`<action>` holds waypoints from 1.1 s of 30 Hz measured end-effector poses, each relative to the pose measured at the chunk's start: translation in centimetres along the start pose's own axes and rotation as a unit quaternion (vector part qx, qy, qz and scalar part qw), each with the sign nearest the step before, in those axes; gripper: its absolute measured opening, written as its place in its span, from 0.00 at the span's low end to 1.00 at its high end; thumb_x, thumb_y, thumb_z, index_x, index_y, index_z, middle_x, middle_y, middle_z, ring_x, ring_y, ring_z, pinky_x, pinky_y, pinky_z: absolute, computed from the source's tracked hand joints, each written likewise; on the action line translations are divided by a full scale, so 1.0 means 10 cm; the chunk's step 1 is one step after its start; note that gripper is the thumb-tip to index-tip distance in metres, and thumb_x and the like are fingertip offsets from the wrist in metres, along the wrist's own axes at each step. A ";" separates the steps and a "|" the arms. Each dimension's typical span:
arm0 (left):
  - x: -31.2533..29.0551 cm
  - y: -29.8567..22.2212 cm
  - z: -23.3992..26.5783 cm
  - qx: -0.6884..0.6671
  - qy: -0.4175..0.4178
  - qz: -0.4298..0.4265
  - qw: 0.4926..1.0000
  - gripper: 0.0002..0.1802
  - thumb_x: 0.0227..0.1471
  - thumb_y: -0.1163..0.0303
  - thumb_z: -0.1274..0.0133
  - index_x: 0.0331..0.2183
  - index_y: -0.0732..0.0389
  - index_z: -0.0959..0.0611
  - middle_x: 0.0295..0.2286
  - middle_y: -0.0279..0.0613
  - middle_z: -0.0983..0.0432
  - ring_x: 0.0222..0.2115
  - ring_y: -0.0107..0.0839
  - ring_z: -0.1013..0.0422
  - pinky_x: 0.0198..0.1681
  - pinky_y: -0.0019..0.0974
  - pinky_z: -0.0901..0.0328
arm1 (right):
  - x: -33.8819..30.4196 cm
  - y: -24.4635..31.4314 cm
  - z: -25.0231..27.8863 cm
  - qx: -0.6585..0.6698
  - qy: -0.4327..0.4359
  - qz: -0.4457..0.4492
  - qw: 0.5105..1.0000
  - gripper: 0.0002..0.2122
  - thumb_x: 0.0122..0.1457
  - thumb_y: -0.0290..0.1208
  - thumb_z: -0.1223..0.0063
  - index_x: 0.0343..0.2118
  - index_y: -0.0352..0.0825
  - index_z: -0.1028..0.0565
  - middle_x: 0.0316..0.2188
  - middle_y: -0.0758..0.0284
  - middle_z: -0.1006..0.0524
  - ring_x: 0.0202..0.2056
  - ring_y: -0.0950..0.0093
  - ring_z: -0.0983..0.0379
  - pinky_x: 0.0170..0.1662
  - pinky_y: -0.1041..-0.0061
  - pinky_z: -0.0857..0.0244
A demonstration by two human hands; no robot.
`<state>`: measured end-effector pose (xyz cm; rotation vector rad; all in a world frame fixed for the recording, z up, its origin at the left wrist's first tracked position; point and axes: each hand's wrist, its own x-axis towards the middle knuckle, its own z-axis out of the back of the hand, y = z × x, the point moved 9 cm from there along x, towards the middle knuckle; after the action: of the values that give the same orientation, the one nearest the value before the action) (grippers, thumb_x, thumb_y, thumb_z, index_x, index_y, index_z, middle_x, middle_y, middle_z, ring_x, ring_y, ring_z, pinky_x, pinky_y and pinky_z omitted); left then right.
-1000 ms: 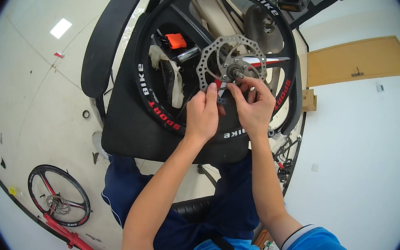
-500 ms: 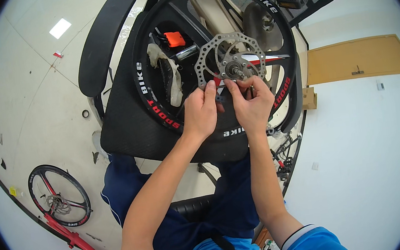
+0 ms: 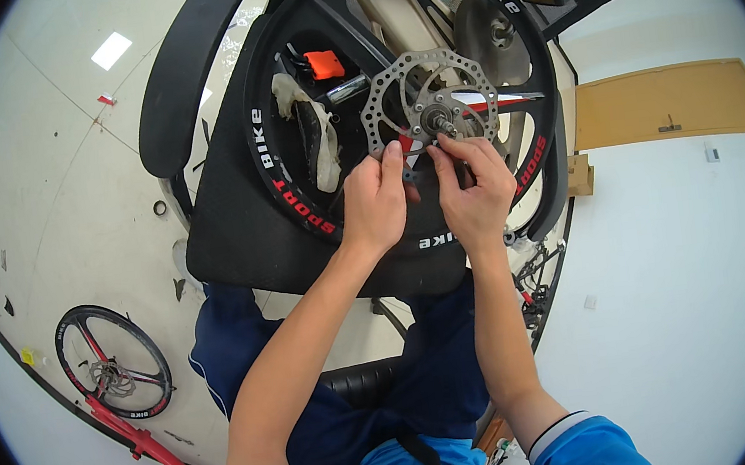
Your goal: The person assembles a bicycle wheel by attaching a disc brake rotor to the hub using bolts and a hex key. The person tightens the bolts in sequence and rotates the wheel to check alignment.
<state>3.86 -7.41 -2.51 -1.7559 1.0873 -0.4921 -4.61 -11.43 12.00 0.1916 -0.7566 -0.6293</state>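
Note:
A bicycle wheel [image 3: 259, 108] with a black tyre and red-and-white lettering lies flat in front of me. Over its hub is a silver disc brake rotor [image 3: 373, 113], perforated around the rim, with the threaded axle [image 3: 440, 122] standing up through the middle. My left hand [image 3: 373, 200] grips the rotor's lower left edge, thumb on top and fingers mostly hidden below. Just below the axle, my right hand [image 3: 480, 185] has thumb and forefinger pinched together at the rotor's centre. Whatever sits between those fingertips is too small or covered to make out.
A black chair seat [image 3: 223, 249] carries the wheel, flanked by a curved armrest [image 3: 189, 70]. Through the spokes show an orange item [image 3: 324, 64] and a whitish wrapped piece [image 3: 325, 160]. On the floor at left lie a second wheel [image 3: 163, 367] and a red frame [image 3: 164, 458].
My right hand's fingertips have shifted slightly up toward the axle, and its fingers have straightened somewhat. My left hand stays on the rotor's edge.

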 end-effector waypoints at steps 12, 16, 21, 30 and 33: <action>0.04 0.00 -0.01 -0.007 0.007 -0.012 1.000 0.26 0.68 0.53 0.59 0.29 0.65 0.21 0.16 0.37 0.25 0.15 0.20 0.32 0.18 0.25 0.41 | 0.10 0.01 -0.06 -0.062 0.017 0.025 0.998 0.08 0.51 0.22 0.35 0.25 0.31 0.27 0.24 0.64 0.25 0.23 0.65 0.26 0.27 0.71 0.32; 0.03 0.04 0.00 -0.011 0.000 -0.002 1.000 0.26 0.68 0.53 0.59 0.29 0.65 0.20 0.16 0.37 0.26 0.14 0.20 0.33 0.18 0.25 0.40 | 0.06 0.01 -0.05 -0.055 0.012 0.008 0.998 0.07 0.51 0.22 0.35 0.26 0.31 0.25 0.24 0.64 0.24 0.23 0.66 0.26 0.27 0.72 0.32; 0.01 0.04 0.00 -0.005 -0.005 0.007 1.000 0.27 0.68 0.53 0.59 0.30 0.65 0.19 0.16 0.37 0.26 0.14 0.20 0.34 0.18 0.26 0.41 | 0.03 -0.02 -0.02 -0.031 0.025 -0.018 0.999 0.06 0.50 0.20 0.35 0.27 0.31 0.24 0.26 0.64 0.23 0.24 0.67 0.25 0.29 0.73 0.32; 0.02 0.03 0.01 -0.008 -0.017 0.009 1.000 0.29 0.67 0.54 0.58 0.23 0.69 0.24 0.14 0.41 0.28 0.17 0.29 0.26 0.22 0.35 0.36 | 0.02 -0.07 -0.03 -0.032 0.030 -0.034 0.998 0.08 0.50 0.23 0.32 0.28 0.30 0.23 0.25 0.64 0.22 0.23 0.71 0.26 0.27 0.75 0.33; 0.03 0.06 0.00 -0.022 -0.010 0.000 1.000 0.26 0.68 0.53 0.59 0.30 0.66 0.20 0.18 0.36 0.26 0.16 0.21 0.31 0.18 0.26 0.40 | 0.02 -0.07 -0.04 -0.035 0.027 -0.060 0.997 0.08 0.51 0.24 0.32 0.30 0.31 0.22 0.24 0.66 0.23 0.21 0.74 0.29 0.24 0.77 0.38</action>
<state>3.80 -7.72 -3.07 -1.7966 1.0911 -0.4530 -4.54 -12.13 11.54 0.1889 -0.6737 -0.7602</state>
